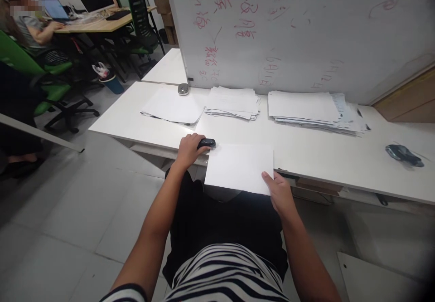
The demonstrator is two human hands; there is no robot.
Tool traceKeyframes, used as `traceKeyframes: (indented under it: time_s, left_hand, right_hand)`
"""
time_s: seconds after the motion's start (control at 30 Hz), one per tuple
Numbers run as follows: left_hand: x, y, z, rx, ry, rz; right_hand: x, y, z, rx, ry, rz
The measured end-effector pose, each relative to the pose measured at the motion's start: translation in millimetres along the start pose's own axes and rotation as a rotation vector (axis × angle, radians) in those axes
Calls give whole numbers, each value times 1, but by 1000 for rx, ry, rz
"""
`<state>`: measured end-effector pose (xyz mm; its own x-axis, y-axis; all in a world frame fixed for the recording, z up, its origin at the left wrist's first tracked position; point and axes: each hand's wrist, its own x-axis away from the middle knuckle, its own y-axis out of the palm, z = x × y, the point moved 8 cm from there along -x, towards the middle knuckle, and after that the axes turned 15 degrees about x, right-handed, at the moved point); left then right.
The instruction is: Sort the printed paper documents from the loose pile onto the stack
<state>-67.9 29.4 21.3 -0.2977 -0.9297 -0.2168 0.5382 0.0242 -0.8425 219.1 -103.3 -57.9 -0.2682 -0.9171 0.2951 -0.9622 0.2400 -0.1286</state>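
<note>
1 black stapler (208, 143) points right, 1 sheet (238, 166) running lengthwise left-to-right.

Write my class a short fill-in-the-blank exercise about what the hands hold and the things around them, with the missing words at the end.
The left hand holds a small, rounded tool coloured ____.
The right hand grips a flat, white paper sheet with its ____ on top.
The large white board bears handwriting in ____.
The round plastic bin on the grey tiled floor is ____.

Missing words: black; thumb; red; blue.
</note>
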Motion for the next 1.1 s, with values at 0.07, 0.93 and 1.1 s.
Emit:
traceKeyframes:
  time_s: [0.07, 0.93, 1.1]
  left_hand:
    - [0, 0, 0, 7, 5, 4]
    - [0, 0, 1, 51, -42, -46]
    - [-14, -13, 12, 57, -75, -186]
  right_hand:
    - [-1, -1, 0, 14, -3, 1]
    - [-2, -1, 7, 56, 21, 6]
    - [-1, 1, 5, 47, 17, -29]
